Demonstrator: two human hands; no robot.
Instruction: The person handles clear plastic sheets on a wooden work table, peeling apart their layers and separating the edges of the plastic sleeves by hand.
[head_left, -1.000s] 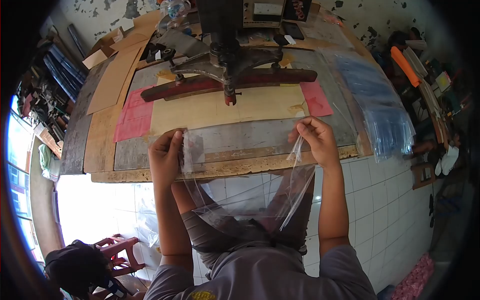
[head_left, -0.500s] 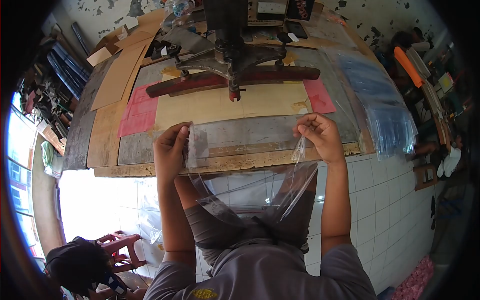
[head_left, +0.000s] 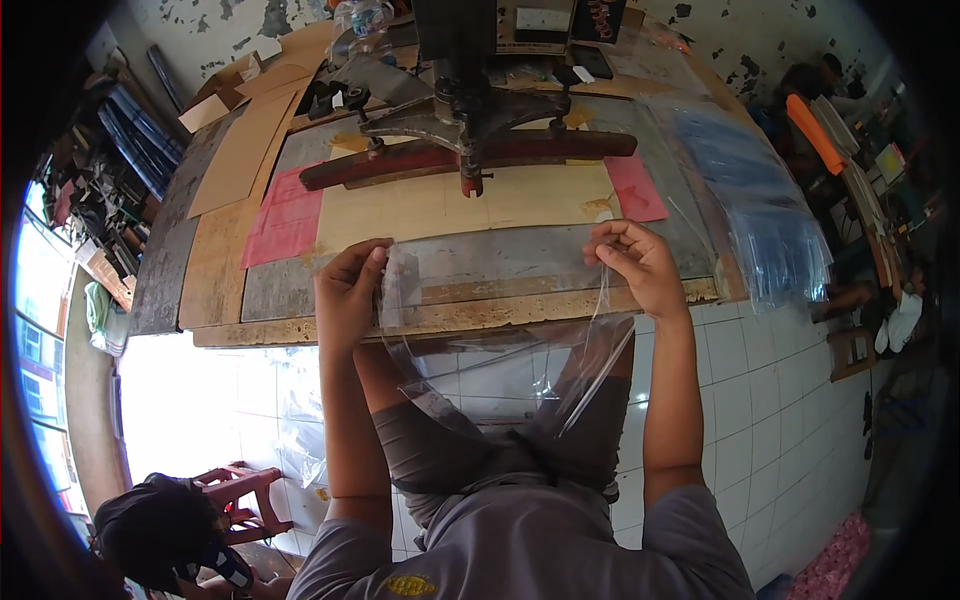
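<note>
A clear plastic sheet [head_left: 480, 350] hangs between my two hands, its lower part sagging over my lap. My left hand [head_left: 350, 285] pinches its left upper corner between thumb and fingers. At the other end, my right hand [head_left: 638, 262] grips the right upper corner, where the plastic bunches into folds. Both hands are at the near edge of the worktable. Beyond them lies a pale yellow sheet [head_left: 440, 205], with pink pieces [head_left: 285, 215] at its two ends. Above it stands a dark metal press with a long red bar [head_left: 410, 166].
A stack of clear bluish plastic sheets [head_left: 765, 215] drapes over the table's right edge. Brown cardboard [head_left: 235, 160] lies at the left. Behind the press is a phone [head_left: 592, 60]. A person [head_left: 155, 530] is at lower left beside a red stool [head_left: 245, 495].
My hands still hold the plastic sheet. The left hand has shifted slightly right and up, and the camera view has moved a little.
</note>
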